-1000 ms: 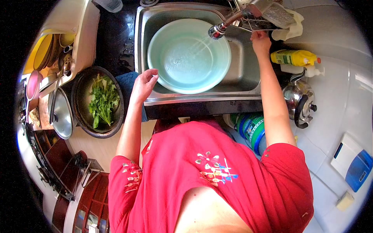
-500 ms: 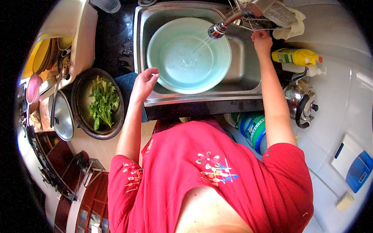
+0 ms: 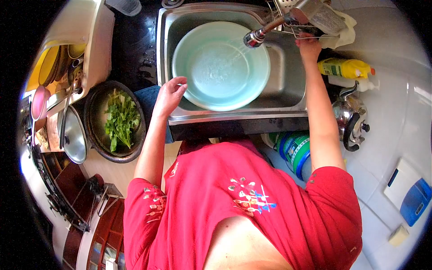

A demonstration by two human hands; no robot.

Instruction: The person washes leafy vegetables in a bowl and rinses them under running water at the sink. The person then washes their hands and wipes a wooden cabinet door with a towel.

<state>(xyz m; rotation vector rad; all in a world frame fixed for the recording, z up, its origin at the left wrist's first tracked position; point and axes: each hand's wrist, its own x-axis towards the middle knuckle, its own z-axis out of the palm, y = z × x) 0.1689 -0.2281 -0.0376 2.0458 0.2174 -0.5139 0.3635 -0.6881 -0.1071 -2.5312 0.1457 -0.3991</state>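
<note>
A pale green plastic basin sits in the steel sink. From the faucet, thin streams of water fall into the water it holds. My left hand hovers by the basin's near-left rim, fingers loosely bent and apart, with nothing seen in them. Beyond the sink's right side, my right hand is at the faucet's base, under the edge of a wire rack. Its fingers are closed; what they grip is hidden.
Left of the sink, a dark round pan holds leafy greens, with a metal lid beside it. A yellow bottle and a steel kettle stand at right. A blue cloth hangs by the sink's left corner.
The whole view has shifted slightly. My right hand has tucked a little farther under the wire rack's edge. Water still runs into the basin, and my left hand stays by its rim.
</note>
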